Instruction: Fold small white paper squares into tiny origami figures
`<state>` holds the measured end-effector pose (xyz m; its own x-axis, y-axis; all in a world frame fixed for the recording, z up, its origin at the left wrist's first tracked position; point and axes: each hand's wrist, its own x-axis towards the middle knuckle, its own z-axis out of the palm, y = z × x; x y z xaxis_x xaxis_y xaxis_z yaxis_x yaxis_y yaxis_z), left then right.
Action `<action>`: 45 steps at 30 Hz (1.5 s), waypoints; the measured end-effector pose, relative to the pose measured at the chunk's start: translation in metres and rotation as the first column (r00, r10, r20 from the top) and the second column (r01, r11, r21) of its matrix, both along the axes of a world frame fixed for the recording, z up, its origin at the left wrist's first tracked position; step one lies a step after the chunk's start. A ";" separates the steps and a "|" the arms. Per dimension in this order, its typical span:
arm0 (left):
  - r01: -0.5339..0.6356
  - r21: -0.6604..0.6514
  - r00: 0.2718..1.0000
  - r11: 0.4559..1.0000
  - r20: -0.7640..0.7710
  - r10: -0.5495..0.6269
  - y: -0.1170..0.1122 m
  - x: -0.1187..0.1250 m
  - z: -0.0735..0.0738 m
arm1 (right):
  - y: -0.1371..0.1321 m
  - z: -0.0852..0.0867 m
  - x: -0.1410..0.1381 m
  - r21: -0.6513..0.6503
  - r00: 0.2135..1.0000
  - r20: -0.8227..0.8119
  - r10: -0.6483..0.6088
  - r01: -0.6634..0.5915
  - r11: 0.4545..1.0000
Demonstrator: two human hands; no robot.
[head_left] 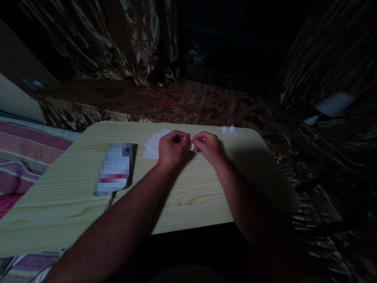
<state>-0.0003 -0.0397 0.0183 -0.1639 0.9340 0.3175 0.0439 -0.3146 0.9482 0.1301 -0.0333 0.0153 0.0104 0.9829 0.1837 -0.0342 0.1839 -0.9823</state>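
A small piece of white paper (191,146) is pinched between both my hands above the far part of the table. My left hand (173,147) grips its left side with thumb and fingers closed. On the right side, my right hand (208,145) holds it between thumb and fingertips. Most of the paper is covered by the fingers, so its shape cannot be made out. Loose white paper sheets (153,146) lie on the table just left of my left hand, partly behind it. Two small folded white paper pieces (229,129) rest near the far edge, beyond my right hand.
The wood-patterned table (194,196) has rounded corners. A blurred-out phone-like device (114,167) with a cable (108,201) lies at its left. Striped bedding (26,149) is beside the table, patterned curtains (132,43) hang behind, and a white lamp-like object (335,104) stands at right.
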 end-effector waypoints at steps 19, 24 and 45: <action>0.120 -0.102 0.976 0.988 0.192 -0.098 0.002 0.001 -0.006 | -0.001 -0.001 -0.001 0.114 0.997 0.050 -0.061 0.055 0.992; 0.109 -0.110 0.963 0.988 0.256 -0.077 0.002 0.000 -0.006 | -0.002 -0.002 -0.002 0.143 0.997 0.050 -0.060 0.052 0.988; 0.195 -0.171 0.922 0.966 0.369 -0.121 0.001 0.006 -0.006 | 0.002 -0.003 -0.002 0.084 0.993 -0.025 -0.114 0.115 0.990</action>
<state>0.0053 -0.0384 0.0125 -0.0753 0.9947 0.0697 -0.3392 -0.0912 0.9363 0.1285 -0.0313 0.0119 0.1264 0.9559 0.2652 -0.0272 0.2706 -0.9623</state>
